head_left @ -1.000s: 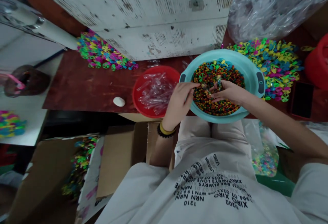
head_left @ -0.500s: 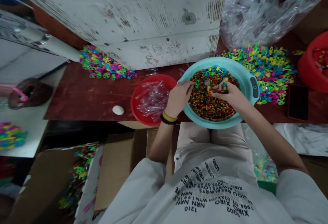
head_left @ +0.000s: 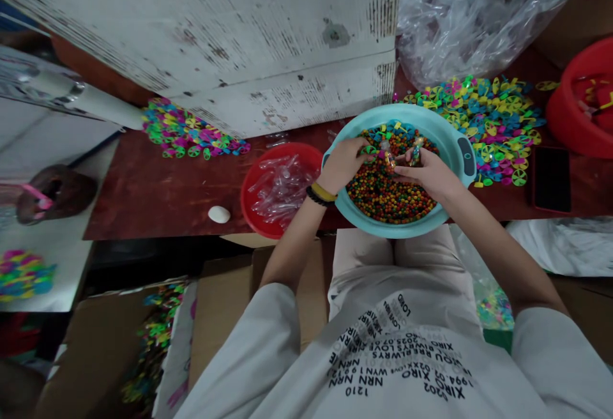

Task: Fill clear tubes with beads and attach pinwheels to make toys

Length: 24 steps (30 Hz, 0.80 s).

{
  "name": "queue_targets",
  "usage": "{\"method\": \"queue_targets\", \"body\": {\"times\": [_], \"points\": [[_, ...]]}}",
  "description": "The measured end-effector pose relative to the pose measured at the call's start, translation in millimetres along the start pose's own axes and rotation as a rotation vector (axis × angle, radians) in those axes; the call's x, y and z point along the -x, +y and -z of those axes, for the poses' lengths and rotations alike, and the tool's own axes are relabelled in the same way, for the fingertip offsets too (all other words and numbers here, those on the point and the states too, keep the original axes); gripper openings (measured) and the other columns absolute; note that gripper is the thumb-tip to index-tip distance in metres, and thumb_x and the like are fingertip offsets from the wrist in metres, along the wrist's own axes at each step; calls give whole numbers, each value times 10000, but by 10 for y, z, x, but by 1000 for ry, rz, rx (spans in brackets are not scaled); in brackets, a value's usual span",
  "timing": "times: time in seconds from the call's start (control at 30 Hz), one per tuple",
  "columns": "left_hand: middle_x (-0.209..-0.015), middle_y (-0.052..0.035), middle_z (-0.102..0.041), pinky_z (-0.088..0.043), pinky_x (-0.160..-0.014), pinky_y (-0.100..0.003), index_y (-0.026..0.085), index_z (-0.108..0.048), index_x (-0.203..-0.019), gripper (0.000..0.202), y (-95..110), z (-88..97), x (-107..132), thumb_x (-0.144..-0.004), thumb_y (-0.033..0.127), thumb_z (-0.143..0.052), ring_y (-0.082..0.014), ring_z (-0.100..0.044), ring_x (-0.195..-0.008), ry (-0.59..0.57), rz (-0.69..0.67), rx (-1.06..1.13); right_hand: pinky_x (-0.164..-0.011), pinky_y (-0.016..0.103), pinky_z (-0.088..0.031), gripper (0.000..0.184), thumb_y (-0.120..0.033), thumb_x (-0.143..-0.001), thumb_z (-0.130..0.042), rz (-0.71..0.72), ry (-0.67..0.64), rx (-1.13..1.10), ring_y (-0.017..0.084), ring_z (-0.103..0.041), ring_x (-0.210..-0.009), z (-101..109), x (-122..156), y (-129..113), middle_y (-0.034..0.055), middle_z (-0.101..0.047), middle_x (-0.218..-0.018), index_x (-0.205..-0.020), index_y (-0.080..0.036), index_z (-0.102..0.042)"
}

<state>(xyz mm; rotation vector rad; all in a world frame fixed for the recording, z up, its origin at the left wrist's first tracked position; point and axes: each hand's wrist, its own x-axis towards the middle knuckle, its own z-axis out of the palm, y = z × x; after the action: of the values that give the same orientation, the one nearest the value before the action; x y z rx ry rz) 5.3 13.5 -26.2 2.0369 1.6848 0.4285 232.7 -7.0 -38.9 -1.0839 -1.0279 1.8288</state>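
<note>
A teal basin [head_left: 457, 135] full of small multicoloured beads [head_left: 387, 192] rests at the near edge of a dark red table [head_left: 158, 182]. Both of my hands are over the beads. My right hand [head_left: 426, 170] pinches a small clear tube [head_left: 416, 151] partly filled with beads. My left hand [head_left: 345, 162], with yellow and black bands on the wrist, has its fingers curled near a green plastic wheel on the beads and close to a second small tube [head_left: 387, 154] between the hands. What the left fingers hold is hidden.
A red bowl [head_left: 258, 176] of empty clear tubes stands left of the basin. Piles of coloured plastic wheels [head_left: 483, 119] lie right and at the back left [head_left: 184, 131]. A phone [head_left: 550, 179], a red tub [head_left: 579, 106], a white pebble-like lump [head_left: 219, 214] and a clear bag [head_left: 469, 16] are nearby.
My hands have shifted slightly toward the far side of the basin, the left reaching further in. The view has tilted, so the table sits a little more to the left.
</note>
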Motion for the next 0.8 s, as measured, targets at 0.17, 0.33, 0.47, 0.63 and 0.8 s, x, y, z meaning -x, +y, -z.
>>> {"method": "queue_targets", "body": {"times": [0.17, 0.33, 0.47, 0.63, 0.8], "points": [[-968, -41, -791, -597, -835, -359, 212, -770, -1180, 276, -97, 156, 116, -931, 304, -696, -217, -729, -811, -2, 41, 277, -891, 434, -600, 304, -289, -751, -815, 99, 85, 439, 261, -690, -966, 78, -34, 24, 32, -693, -950, -845, -243, -529], [-1073, -79, -794, -565, -1043, -455, 264, -790, -1027, 137, -221, 333, 289, -944, 300, -686, -296, -710, -1067, 282, 7, 120, -867, 424, -513, 202, -15, -863, -564, 191, 19, 1351, 357, -697, -1000, -16, 13, 56, 150, -736, -993, -879, -216, -559], [-1055, -62, -798, -576, -1022, -430, 262, -788, -1062, 171, -198, 388, 404, -951, 343, -686, -269, -709, -1005, 252, 13, 150, -798, 397, -487, 317, 59, -872, -470, 174, -160, 1582, 372, -726, -994, -214, 8, 115, 207, -757, -1066, -1037, -144, -649], [-963, -53, -783, -606, -835, -356, 203, -796, -1067, 249, -146, 304, 464, -912, 389, -737, -203, -691, -829, 119, 107, 268, -843, 388, -538, 151, -40, -900, -615, 116, -170, 1398, 361, -736, -1038, -229, -172, 127, 157, -774, -1040, -927, -181, -661], [-932, -47, -756, -628, -729, -301, 184, -776, -1065, 311, -171, 291, 496, -890, 441, -770, -163, -677, -767, 53, 144, 519, -875, 438, -610, 229, -126, -769, -816, -64, -121, 725, 288, -728, -922, -148, -257, 95, 63, -748, -924, -790, -212, -605]]}}
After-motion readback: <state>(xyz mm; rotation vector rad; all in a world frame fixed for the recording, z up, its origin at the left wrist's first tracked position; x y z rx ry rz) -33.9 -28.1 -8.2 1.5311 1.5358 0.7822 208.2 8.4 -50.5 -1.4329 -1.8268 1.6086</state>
